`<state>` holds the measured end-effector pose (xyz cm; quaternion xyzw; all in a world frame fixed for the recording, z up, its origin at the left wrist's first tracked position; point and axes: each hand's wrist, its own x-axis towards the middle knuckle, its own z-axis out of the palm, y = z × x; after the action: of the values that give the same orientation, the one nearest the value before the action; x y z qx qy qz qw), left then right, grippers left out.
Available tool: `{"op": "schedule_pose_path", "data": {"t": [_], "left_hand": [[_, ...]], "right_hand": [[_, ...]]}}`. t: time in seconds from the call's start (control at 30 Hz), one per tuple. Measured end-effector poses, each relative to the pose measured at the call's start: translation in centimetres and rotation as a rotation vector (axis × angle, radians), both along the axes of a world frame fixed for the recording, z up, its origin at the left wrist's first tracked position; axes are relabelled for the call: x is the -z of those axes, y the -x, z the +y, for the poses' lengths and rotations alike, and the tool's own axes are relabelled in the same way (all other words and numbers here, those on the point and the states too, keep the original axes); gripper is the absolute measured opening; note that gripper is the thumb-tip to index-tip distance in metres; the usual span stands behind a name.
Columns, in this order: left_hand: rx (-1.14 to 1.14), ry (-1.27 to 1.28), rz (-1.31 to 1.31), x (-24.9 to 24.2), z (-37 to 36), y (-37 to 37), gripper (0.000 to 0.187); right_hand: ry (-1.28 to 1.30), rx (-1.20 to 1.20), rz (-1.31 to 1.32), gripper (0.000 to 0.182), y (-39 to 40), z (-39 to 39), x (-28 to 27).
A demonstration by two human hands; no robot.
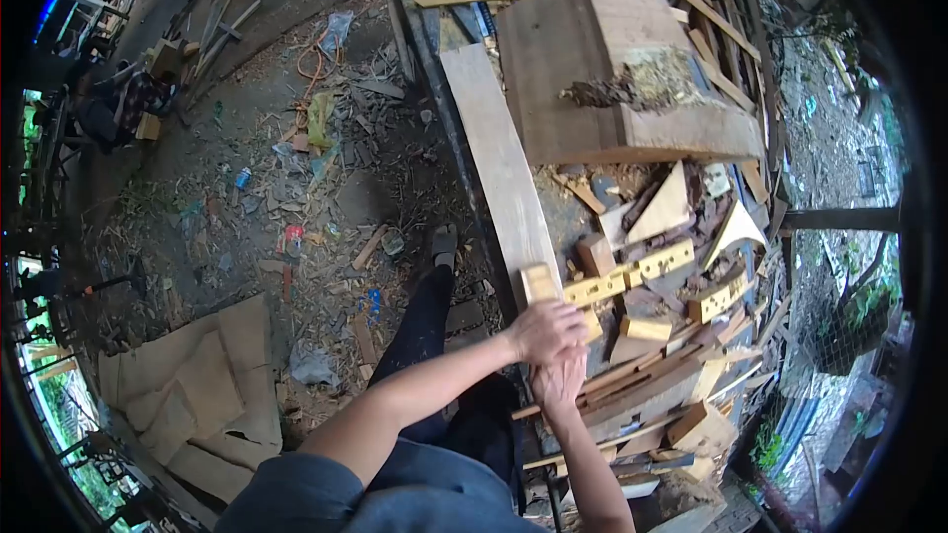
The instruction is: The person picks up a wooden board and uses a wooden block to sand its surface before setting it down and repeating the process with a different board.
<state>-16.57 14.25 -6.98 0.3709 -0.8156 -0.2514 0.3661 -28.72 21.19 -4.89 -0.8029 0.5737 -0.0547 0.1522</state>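
A long pale plank (499, 153) lies lengthwise along the left side of the cluttered workbench. Near its close end sits a small light-coloured wooden block (540, 282), its rear part covered by my hands. My left hand (546, 332) is closed over the back of this block, fingers bent. Just behind and touching it, my right hand (560, 377) is also closed, at the near end of the plank. What lies under its fingers is mostly hidden. A short wood piece (592, 326) shows right beside my left hand's fingers.
A big rough timber block (583, 69) stands on the far bench. Right of the plank lie yellowish wood pieces with holes (660, 263), offcuts and strips. Shavings and scraps litter the ground (336, 168). Flattened cardboard (202, 385) lies lower left; another person (123, 104) sits far left.
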Motion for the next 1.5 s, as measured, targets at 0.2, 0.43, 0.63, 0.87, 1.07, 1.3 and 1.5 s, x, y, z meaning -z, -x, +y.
{"op": "schedule_pose_path", "data": {"t": [0.2,0.43,0.63,0.87,1.07,1.3,1.5], "left_hand": [[-0.119,0.076,0.080,1.4,-9.3,-7.2,0.021],[-0.217,0.165,0.079,3.8,-24.6,-20.2,0.034],[-0.232,0.148,-0.023,1.5,-26.7,-21.0,0.024],[-0.096,0.001,0.042,2.0,-4.6,-5.3,0.029],[-0.082,0.014,0.138,1.4,-2.2,-3.1,0.045],[-0.150,0.166,0.095,2.7,-21.7,-14.5,0.035],[-0.244,0.427,-0.128,3.9,-37.0,-23.7,0.030]], "right_hand": [[-0.075,-0.058,0.030,0.032,-6.9,-10.3,-0.1],[0.192,-0.090,0.009,0.032,-20.2,-25.7,1.6],[0.205,-0.116,-0.012,0.034,-20.3,-26.8,1.3],[-0.117,-0.065,0.251,0.048,-4.8,-4.3,1.7],[-0.193,0.032,0.109,0.043,-3.0,-2.2,0.0],[0.030,-0.101,0.190,0.049,-14.6,-21.9,1.8],[0.367,-0.198,0.097,0.043,-22.6,-37.4,4.0]]}}
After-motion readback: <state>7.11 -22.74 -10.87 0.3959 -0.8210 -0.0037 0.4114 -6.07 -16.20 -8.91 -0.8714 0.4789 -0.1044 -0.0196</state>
